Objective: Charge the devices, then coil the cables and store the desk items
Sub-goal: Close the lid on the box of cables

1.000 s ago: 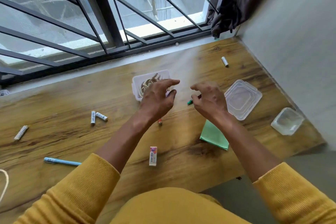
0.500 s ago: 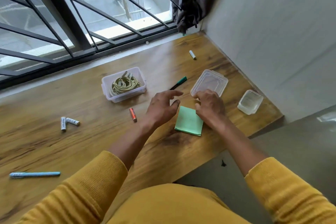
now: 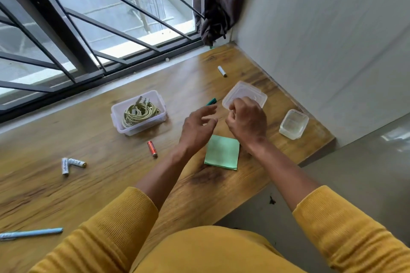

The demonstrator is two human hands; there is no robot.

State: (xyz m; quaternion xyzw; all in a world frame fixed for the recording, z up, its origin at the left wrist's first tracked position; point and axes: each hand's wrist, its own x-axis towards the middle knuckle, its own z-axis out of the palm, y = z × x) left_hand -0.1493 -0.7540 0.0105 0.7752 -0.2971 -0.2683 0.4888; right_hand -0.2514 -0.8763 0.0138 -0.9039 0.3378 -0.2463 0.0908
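Observation:
A clear plastic box (image 3: 117, 117) on the wooden desk holds coiled yellowish cables (image 3: 138, 113). To its right lies the clear lid (image 3: 246, 91). My right hand (image 3: 248, 123) has its fingers curled over the lid's near edge and grips it there. My left hand (image 3: 198, 127) hovers just left of it with loose, spread fingers, holding nothing. A green pen (image 3: 211, 101) pokes out behind the left fingers. Below both hands lies a green sticky-note pad (image 3: 221, 153).
A small clear container (image 3: 294, 124) sits near the desk's right edge. An orange battery (image 3: 152, 148), two white batteries (image 3: 71, 164), a far battery (image 3: 222, 71) and a blue pen (image 3: 31, 233) are scattered about. Window bars run behind and a wall stands on the right.
Both hands moved right, away from the cable box, to the lid. My right hand has curled onto the lid's near edge. The view swung right.

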